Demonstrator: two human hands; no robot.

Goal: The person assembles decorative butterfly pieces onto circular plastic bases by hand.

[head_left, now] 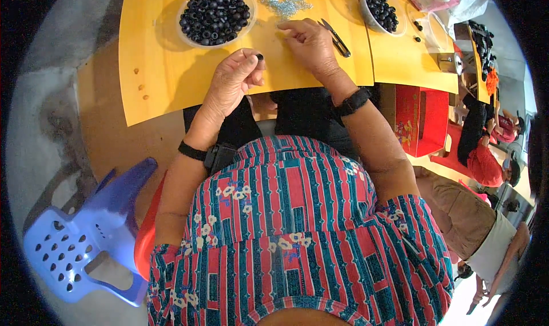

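Observation:
Over the front of the yellow table (pixel 171 80), my left hand (pixel 231 80) is closed, with a small black cap-like piece (pixel 259 57) pinched at its fingertips. To its right, my right hand (pixel 311 46) reaches over the table, thumb and forefinger tips close together. Whatever lies between those tips is too small to make out. Just beyond that hand is a loose heap of tiny clear, bluish pieces (pixel 289 4). A round clear tub (pixel 253 23) full of black hollow pieces (pixel 214 16) stands beyond my left hand. Dark thread snips (pixel 335 38) lie beside my right hand.
A second tub (pixel 374 23) of black pieces stands at the right, near a metal can (pixel 450 63). A red box (pixel 420 120) is below the table's right side. A blue plastic chair (pixel 86 246) stands at left. Other people (pixel 486 160) sit at far right.

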